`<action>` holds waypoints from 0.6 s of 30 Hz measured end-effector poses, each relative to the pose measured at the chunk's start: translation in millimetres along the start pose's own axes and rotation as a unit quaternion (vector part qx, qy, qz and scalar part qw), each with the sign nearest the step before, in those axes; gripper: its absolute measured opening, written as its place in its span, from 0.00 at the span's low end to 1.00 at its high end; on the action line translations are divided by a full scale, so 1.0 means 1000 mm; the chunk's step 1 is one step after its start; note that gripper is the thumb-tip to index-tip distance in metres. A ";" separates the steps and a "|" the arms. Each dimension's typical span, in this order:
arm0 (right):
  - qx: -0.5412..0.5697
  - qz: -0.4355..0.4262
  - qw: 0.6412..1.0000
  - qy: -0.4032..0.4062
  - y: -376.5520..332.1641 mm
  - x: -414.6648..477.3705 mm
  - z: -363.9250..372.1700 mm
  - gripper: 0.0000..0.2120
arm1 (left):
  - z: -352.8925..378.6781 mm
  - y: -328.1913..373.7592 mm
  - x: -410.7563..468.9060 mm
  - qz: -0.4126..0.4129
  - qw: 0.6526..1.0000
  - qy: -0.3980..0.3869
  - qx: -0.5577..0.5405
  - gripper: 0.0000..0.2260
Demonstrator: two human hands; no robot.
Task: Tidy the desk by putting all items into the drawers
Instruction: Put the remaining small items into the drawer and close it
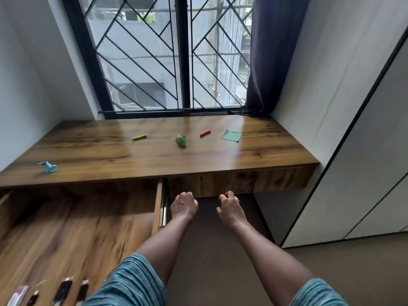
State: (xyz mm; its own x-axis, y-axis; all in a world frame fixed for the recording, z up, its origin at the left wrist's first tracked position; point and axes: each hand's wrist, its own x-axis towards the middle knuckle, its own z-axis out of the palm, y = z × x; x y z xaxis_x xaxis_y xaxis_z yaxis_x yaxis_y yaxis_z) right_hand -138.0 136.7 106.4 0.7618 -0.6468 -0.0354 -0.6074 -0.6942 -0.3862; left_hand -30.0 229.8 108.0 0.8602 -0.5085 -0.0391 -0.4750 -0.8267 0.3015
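A wooden desk [154,155] stands under the window. On it lie a green stick [139,137], a crumpled green paper [181,141], a red stick [205,133], a flat green paper square [231,135] and a crumpled blue paper [48,167] near the left front edge. The left drawer [77,228] is pulled far out, with several small dark items [64,290] lying at its near end. The right drawer front [254,180] is in line with the desk edge. My left hand [183,205] and my right hand [230,206] both curl their fingers under its lower edge.
A barred window [172,54] and a dark curtain [269,58] rise behind the desk. White cupboard doors [364,140] stand to the right. The left drawer's side rail [159,206] is just beside my left hand. Brown floor [220,261] lies below.
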 end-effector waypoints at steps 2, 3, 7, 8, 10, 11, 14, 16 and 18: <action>-0.005 -0.009 1.000 0.001 0.009 0.018 -0.004 0.15 | 0.005 0.011 0.016 -0.006 1.000 0.000 -0.001 0.14; -0.007 -0.011 1.000 0.003 0.013 0.029 -0.007 0.15 | 0.006 0.017 0.025 -0.008 1.000 0.001 -0.003 0.14; -0.022 -0.022 1.000 0.003 0.024 0.079 -0.020 0.17 | 0.012 0.040 0.071 -0.010 1.000 0.000 -0.016 0.14; -0.026 -0.024 0.999 0.001 0.024 0.096 -0.023 0.17 | 0.012 0.044 0.084 -0.014 1.000 -0.003 -0.023 0.14; -0.038 -0.030 0.999 -0.008 0.021 0.127 -0.029 0.17 | 0.010 0.049 0.111 -0.023 0.999 -0.001 -0.036 0.14; -0.046 -0.040 0.998 -0.013 0.017 0.145 -0.032 0.17 | 0.007 0.050 0.127 -0.026 0.999 0.007 -0.045 0.13; -0.070 -0.076 0.994 -0.027 0.002 0.201 -0.040 0.17 | -0.002 0.043 0.176 -0.047 0.997 0.031 -0.060 0.12; -0.070 -0.087 0.993 -0.024 -0.007 0.232 -0.041 0.17 | -0.011 0.030 0.205 -0.063 0.996 0.042 -0.055 0.13; -0.067 -0.084 0.994 -0.018 -0.015 0.262 -0.039 0.16 | -0.019 0.017 0.233 -0.087 0.993 0.057 -0.056 0.14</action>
State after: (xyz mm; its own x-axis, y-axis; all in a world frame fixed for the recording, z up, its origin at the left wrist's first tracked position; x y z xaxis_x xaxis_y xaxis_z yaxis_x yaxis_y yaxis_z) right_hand 61.5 -34.8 139.0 0.8612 -0.5080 -0.0142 -0.4933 -0.8288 -0.2640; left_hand 165.5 102.1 122.3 0.9461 -0.3238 0.0061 -0.2985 -0.8645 0.4044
